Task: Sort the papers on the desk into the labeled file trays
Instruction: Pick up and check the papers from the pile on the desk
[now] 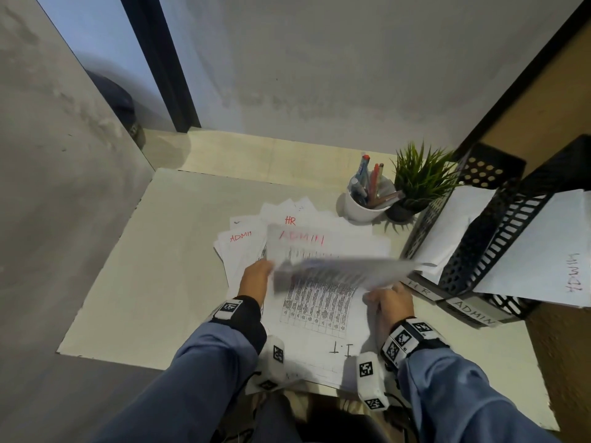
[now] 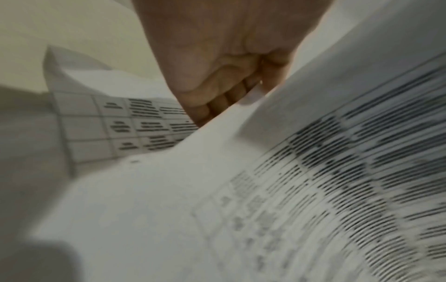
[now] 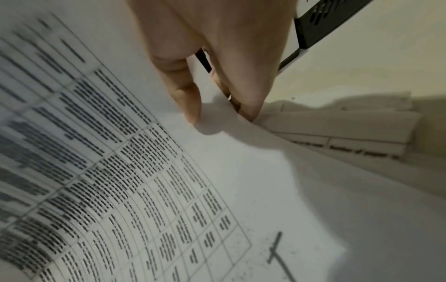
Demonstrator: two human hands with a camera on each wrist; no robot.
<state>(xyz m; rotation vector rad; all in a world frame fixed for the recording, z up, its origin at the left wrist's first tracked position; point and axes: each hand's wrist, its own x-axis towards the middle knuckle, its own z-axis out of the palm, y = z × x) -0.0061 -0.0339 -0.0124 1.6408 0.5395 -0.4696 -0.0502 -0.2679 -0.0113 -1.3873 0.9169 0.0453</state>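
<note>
A fanned pile of white papers (image 1: 243, 251) lies mid-desk, with sheets marked ADMIN and HR in red. On top, nearest me, is a printed table sheet marked I.T (image 1: 319, 318); its far part curls up, blurred. My left hand (image 1: 256, 273) grips its left edge, with the fingers curled under the sheet (image 2: 169, 209) in the left wrist view. My right hand (image 1: 388, 300) pinches the right edge between thumb and fingers (image 3: 193, 112). Black mesh file trays stand at the right: the HR tray (image 1: 419, 238) and the ADMIN tray (image 1: 499, 251), each holding white paper.
A white cup of pens (image 1: 367, 203) and a small potted plant (image 1: 419, 177) stand behind the pile, beside the trays. Bare desk (image 1: 153, 266) stretches to the left as far as a grey wall. A wooden shelf unit rises on the right.
</note>
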